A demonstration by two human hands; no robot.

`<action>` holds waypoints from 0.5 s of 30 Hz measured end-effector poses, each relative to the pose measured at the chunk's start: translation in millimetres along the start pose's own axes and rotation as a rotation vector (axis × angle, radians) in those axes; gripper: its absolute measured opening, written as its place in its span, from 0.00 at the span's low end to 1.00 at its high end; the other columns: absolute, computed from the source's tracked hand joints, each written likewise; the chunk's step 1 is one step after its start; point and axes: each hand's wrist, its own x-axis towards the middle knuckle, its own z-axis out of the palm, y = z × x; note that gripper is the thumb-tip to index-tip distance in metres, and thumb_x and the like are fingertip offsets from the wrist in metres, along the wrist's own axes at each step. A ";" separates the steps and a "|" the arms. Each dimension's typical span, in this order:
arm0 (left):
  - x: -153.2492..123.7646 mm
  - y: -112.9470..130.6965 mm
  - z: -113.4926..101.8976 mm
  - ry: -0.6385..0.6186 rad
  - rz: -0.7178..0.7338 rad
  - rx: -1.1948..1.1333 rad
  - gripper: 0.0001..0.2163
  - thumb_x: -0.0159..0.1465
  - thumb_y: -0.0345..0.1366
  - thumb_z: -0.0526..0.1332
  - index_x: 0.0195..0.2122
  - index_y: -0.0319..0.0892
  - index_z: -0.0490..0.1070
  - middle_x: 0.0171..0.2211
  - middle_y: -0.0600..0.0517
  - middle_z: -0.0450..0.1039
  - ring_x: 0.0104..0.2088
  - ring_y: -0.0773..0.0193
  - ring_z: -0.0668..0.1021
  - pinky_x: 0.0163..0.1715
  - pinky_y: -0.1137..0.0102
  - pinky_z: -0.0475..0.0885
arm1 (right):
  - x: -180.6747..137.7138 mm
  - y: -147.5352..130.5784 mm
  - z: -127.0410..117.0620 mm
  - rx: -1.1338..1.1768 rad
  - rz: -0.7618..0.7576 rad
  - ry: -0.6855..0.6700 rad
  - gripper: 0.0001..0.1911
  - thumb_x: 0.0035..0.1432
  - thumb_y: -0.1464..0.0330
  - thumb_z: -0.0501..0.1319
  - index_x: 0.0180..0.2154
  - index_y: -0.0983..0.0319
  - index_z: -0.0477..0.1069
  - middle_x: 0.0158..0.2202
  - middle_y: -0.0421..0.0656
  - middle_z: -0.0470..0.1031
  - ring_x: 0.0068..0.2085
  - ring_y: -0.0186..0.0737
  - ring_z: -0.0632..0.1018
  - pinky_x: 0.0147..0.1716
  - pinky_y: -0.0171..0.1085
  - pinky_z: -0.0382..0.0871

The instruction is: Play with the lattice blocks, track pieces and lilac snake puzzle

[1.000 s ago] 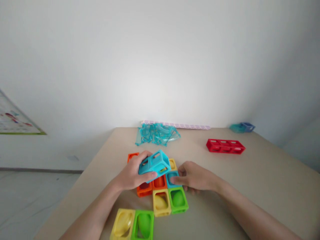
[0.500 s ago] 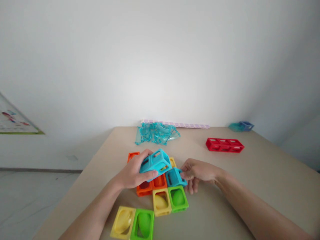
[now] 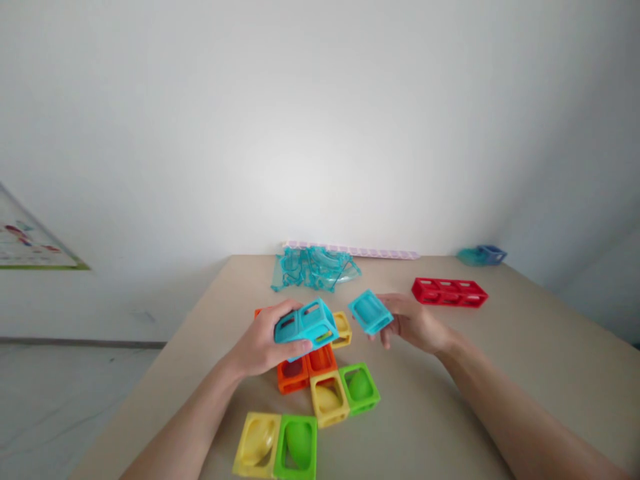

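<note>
My left hand [image 3: 265, 340] is closed around a joined pair of light-blue hollow cube blocks [image 3: 314, 324], raised over the pile. To its right, my right hand [image 3: 407, 321] grips a single light-blue cube block [image 3: 370, 312], tilted and lifted off the table; some of its fingers are hidden behind the block. Below my left hand lie two orange cube blocks [image 3: 320, 360], touching a yellow block [image 3: 329, 399] with a green block [image 3: 359, 388] beside it. Another yellow block [image 3: 342, 329] sits between the two hands. Part of one more orange block shows behind my left hand.
A yellow block [image 3: 257, 443] and a green block [image 3: 299, 445] stand side by side at the front. A red three-cube bar [image 3: 449, 293] lies at right. Clear teal pieces [image 3: 315, 268] and a patterned strip [image 3: 385, 253] lie by the wall; a dark-blue block [image 3: 491, 255] is far right.
My right hand has lifted the single light-blue block up and away from beside the orange and green blocks. My left hand has shifted slightly left with its pair. The lower blocks appear slightly shifted right.
</note>
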 end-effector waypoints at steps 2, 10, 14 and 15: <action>-0.2 0.0 1.3 -0.009 -0.002 0.029 0.21 0.55 0.43 0.67 0.48 0.42 0.69 0.40 0.50 0.74 0.39 0.58 0.76 0.39 0.69 0.71 | 4.4 3.8 3.8 0.097 -0.084 0.098 0.19 0.55 0.57 0.58 0.34 0.67 0.72 0.29 0.48 0.76 0.27 0.40 0.78 0.18 0.32 0.71; -1.4 -3.0 3.9 0.092 0.157 0.133 0.22 0.53 0.35 0.68 0.48 0.44 0.65 0.46 0.48 0.71 0.46 0.57 0.75 0.46 0.66 0.70 | 13.1 19.2 33.3 0.141 -0.045 0.121 0.15 0.56 0.57 0.61 0.32 0.62 0.64 0.20 0.38 0.71 0.18 0.32 0.73 0.14 0.28 0.66; -0.7 -3.0 4.6 0.063 0.266 0.222 0.20 0.53 0.33 0.68 0.47 0.44 0.67 0.46 0.47 0.71 0.47 0.57 0.75 0.48 0.65 0.69 | 16.5 23.0 45.1 0.064 0.008 0.191 0.19 0.59 0.51 0.57 0.34 0.61 0.64 0.17 0.35 0.68 0.14 0.31 0.69 0.09 0.26 0.60; -0.6 -2.8 4.8 0.064 0.280 0.227 0.20 0.53 0.34 0.68 0.47 0.44 0.67 0.47 0.46 0.71 0.47 0.57 0.74 0.48 0.65 0.69 | 17.1 24.0 46.5 0.047 0.005 0.219 0.22 0.60 0.48 0.54 0.34 0.62 0.65 0.17 0.36 0.68 0.14 0.32 0.69 0.09 0.27 0.61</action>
